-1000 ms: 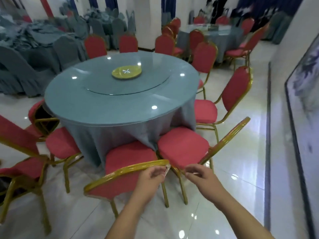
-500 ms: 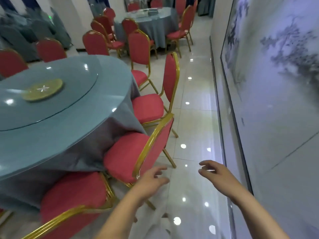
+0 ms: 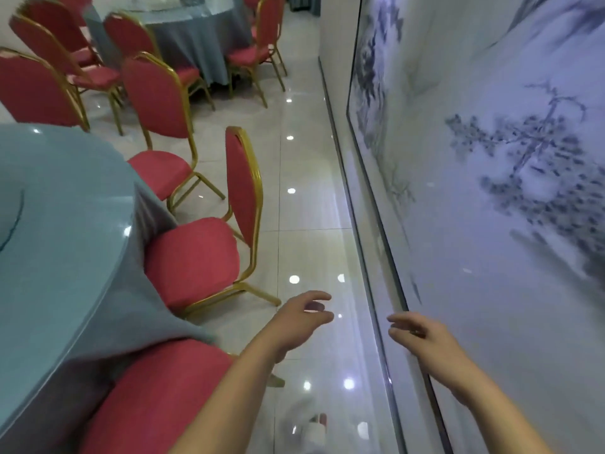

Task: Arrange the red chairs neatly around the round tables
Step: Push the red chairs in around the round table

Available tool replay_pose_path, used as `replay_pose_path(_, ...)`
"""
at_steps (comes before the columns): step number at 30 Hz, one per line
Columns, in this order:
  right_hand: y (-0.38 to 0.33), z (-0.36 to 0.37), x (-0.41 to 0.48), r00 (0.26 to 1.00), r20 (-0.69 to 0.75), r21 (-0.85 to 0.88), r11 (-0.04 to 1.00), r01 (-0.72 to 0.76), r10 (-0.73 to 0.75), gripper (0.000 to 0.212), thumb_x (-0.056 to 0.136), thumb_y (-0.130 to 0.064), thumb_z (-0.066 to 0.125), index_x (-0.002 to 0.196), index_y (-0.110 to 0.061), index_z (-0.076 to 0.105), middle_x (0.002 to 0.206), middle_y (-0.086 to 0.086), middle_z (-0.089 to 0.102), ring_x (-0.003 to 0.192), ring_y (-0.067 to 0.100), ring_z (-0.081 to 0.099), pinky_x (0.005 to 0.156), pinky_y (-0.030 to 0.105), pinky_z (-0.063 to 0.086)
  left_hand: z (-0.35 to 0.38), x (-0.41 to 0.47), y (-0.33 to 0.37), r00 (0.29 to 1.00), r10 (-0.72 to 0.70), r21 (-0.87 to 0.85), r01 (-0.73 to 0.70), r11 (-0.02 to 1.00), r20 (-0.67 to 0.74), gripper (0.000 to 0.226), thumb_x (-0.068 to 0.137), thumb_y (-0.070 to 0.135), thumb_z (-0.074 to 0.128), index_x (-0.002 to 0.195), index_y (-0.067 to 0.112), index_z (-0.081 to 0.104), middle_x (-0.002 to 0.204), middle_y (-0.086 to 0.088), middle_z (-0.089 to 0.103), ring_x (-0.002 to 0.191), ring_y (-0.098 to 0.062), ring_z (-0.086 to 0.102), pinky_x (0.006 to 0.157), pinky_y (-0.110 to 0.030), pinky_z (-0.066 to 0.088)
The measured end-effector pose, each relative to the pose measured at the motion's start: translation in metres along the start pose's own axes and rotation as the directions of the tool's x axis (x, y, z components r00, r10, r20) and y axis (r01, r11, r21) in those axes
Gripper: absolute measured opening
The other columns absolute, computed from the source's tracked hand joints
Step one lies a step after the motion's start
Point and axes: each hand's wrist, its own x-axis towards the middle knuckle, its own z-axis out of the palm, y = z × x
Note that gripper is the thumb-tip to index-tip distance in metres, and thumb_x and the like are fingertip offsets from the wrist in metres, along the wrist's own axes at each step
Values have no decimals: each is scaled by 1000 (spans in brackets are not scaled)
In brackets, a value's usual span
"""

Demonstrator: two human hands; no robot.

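Note:
A round table (image 3: 49, 224) with a grey-blue cloth fills the left side. A red chair with a gold frame (image 3: 209, 244) stands tucked against its cloth, back toward the aisle. Another red chair (image 3: 157, 388) sits at the bottom left, under my left forearm. A third red chair (image 3: 157, 126) stands farther along the table's edge. My left hand (image 3: 301, 319) hovers open over the floor, to the right of the tucked chair and apart from it. My right hand (image 3: 415, 332) is open near the wall, holding nothing.
A second round table (image 3: 196, 37) with several red chairs (image 3: 258, 50) stands at the top. A wall with a large ink-style mural (image 3: 491, 191) runs along the right. A glossy tiled aisle (image 3: 311, 208) lies between chairs and wall.
Both hands have let go of the chair backs at the near table edge. The view has swung right toward the wall and moved along the aisle; both hands now hang free over the floor.

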Motion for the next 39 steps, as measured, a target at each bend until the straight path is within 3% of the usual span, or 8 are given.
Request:
replay_pose_path(5,-49,-12,116,996,-86,69,998,11,-5,16,91,-15,67,104,-26,71,98,-4,70,92,4,64,76,19,45,-53,104,54,999,-17,-57,15,998,-38,28,86,33,66,114,38,64,113,0,62,104,-18,62,85,-33,54)
replay_pose_path(8,-77,-16,202,1000,4,49,999,4,-5,15,90,-16,69,102,-25,71,96,-1,72,97,9,65,76,12,44,-77,175,75,999,-25,-72,22,997,-46,27,84,38,67,110,44,65,112,6,62,95,-11,60,80,-28,51)
replay_pose_path(11,-118,-22,306,996,75,33,999,43,-45,16,89,-18,70,104,-24,71,101,-1,71,99,7,65,81,18,44,-103,255,101,992,-37,-115,23,993,-122,28,82,35,68,108,43,66,110,6,63,95,-7,61,77,-24,45)
replay_pose_path(17,-213,-30,506,977,192,24,996,92,-95,11,90,-29,68,100,-33,70,92,-15,71,81,2,63,62,13,47,-165,392,178,965,-88,-170,46,984,-249,23,83,30,67,103,42,68,103,15,66,88,-3,63,73,-20,47)
replay_pose_path(20,-270,-17,594,960,267,8,996,89,-88,13,90,-32,68,103,-36,68,98,-15,69,88,0,63,66,18,46,-213,444,207,941,-84,-209,14,978,-329,25,83,32,68,104,46,69,106,18,68,94,6,64,76,-14,48)
replay_pose_path(24,-340,20,685,882,456,-42,988,149,-114,21,88,-38,69,109,-40,64,107,-15,65,97,-2,62,71,17,45,-284,504,226,874,-147,-224,45,973,-463,27,83,32,70,107,45,67,112,13,64,102,-4,64,88,-26,53)
replay_pose_path(27,-388,45,764,830,536,-57,974,217,-154,18,88,-35,69,105,-38,67,106,-13,68,100,0,64,76,17,45,-345,569,237,835,-189,-240,70,968,-517,26,84,32,70,106,45,67,114,10,64,105,-8,62,78,-29,55)
replay_pose_path(39,-599,68,1052,874,445,-29,973,230,-194,14,90,-27,69,101,-35,72,96,-20,72,92,-6,65,80,18,45,-589,844,351,864,-209,-298,72,952,-459,22,88,30,68,110,35,67,109,5,67,100,-11,61,85,-27,49)
